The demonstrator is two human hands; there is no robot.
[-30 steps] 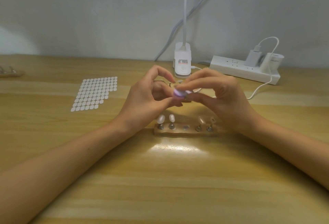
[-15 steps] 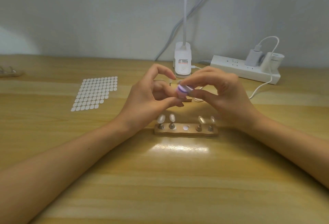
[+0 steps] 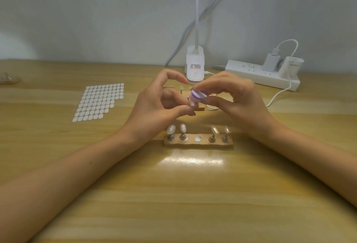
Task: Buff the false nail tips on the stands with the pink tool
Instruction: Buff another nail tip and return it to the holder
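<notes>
My right hand (image 3: 237, 97) pinches a small pink and purple buffing tool (image 3: 197, 96) and presses it on a false nail tip on its metal stand (image 3: 193, 104), which my left hand (image 3: 160, 105) holds between thumb and fingers above the table. Below them lies a wooden holder (image 3: 198, 143) with several other nail tips on stands; its middle socket (image 3: 198, 138) shows only a white dot. A second wooden holder (image 3: 201, 109) sits behind the hands, mostly hidden.
A sheet of white adhesive dots (image 3: 99, 104) lies at the left. A white lamp base (image 3: 195, 67) stands at the back centre, a white power strip (image 3: 264, 74) with chargers and a cable at the back right. Another stand (image 3: 8, 79) is at the far left edge.
Both hands have risen slightly, baring the near holder's right stands. The pink tool has tilted up and shifted over the nail tip held in my left hand.
</notes>
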